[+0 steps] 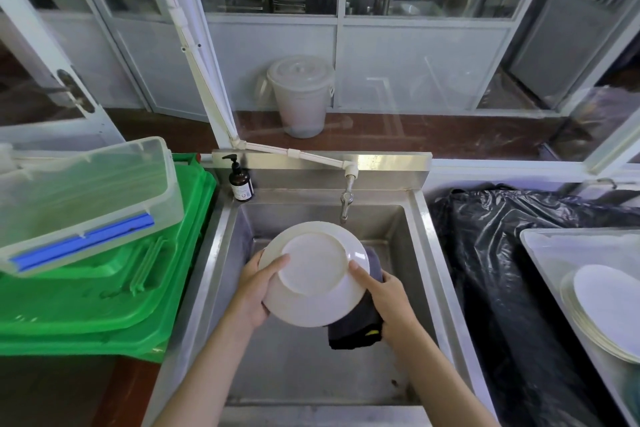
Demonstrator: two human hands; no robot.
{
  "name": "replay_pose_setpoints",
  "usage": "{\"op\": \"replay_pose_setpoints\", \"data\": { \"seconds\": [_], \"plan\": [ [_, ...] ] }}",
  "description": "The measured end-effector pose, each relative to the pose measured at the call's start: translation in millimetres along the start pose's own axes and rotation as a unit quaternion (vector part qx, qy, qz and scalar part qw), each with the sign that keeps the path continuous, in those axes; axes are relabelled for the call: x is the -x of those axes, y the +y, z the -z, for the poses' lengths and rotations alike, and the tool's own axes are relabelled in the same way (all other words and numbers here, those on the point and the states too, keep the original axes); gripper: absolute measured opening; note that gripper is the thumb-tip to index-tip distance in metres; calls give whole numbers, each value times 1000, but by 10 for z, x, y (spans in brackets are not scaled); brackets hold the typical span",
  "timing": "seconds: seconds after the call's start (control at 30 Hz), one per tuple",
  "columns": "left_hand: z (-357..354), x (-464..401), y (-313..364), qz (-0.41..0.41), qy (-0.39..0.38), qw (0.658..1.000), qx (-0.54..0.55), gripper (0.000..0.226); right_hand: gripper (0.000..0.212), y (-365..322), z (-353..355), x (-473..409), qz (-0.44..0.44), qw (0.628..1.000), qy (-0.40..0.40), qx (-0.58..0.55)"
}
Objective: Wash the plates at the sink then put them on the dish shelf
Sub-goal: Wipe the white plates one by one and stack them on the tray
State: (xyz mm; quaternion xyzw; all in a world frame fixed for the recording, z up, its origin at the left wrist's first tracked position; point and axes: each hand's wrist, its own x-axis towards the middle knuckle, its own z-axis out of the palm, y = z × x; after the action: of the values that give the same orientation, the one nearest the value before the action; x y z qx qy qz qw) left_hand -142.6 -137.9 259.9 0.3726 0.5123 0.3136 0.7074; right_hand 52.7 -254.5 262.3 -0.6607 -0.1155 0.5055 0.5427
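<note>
A white plate (313,274) is held over the steel sink (420,229), its underside turned towards me, just below the tap (345,199). My left hand (254,291) grips the plate's left rim, thumb on the underside. My right hand (386,302) holds a dark grey cloth (353,326) against the plate's right edge, thumb on the underside. The cloth hangs down behind and below the plate. No water runs from the tap. A stack of white plates (609,312) lies in a tray (533,236) at the far right.
A brown soap pump bottle (240,180) stands at the sink's back left corner. Green plastic lids (104,298) with a clear lidded box (86,198) on top lie to the left. A black plastic bag (491,270) fills the space to the right of the sink.
</note>
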Motion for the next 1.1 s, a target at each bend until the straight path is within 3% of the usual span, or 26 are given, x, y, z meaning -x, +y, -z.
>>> {"op": "replay_pose_setpoints", "data": {
  "seconds": [0.17, 0.27, 0.37, 0.47, 0.53, 0.6, 0.73, 0.77, 0.83, 0.93, 0.97, 1.1],
  "plan": [
    [2, 69, 114, -97, 30, 993, -56, 54, 42, 131, 252, -137, 100, 969, 121, 191],
    [-51, 140, 194, -163, 26, 973, -162, 47, 26, -29, 296, -140, 153, 962, 154, 166],
    [-142, 203, 193, -215, 21, 930, -297, 38, 26, -316, 127, -1, 262, 942, 134, 161],
    [-326, 319, 166, -232, -15, 910, -342, 34, 24, -523, -172, 133, 364, 907, 61, 204],
    [-444, 403, 152, -245, -41, 891, -380, 34, 30, -549, -354, 135, 430, 864, 21, 261],
    [-501, 472, 140, -259, -62, 875, -404, 35, 34, -487, -428, 49, 466, 838, 32, 281],
    [-463, 588, 140, -272, -42, 873, -402, 29, 43, -477, -374, -102, 353, 919, 93, 147],
    [-461, 607, 159, -276, -42, 869, -408, 30, 44, -479, -390, -97, 342, 925, 93, 140],
    [-481, 630, 208, -281, -51, 865, -412, 28, 38, -497, -462, -15, 397, 899, 70, 173],
    [-509, 633, 258, -267, -62, 870, -410, 50, 36, -495, -552, 57, 490, 835, 5, 251],
    [-510, 646, 257, -269, -60, 866, -418, 52, 39, -497, -546, 17, 487, 836, 0, 252],
    [-499, 715, 205, -246, -32, 859, -448, 40, 51, -501, -439, -140, 360, 914, 67, 174]
  ]
}}
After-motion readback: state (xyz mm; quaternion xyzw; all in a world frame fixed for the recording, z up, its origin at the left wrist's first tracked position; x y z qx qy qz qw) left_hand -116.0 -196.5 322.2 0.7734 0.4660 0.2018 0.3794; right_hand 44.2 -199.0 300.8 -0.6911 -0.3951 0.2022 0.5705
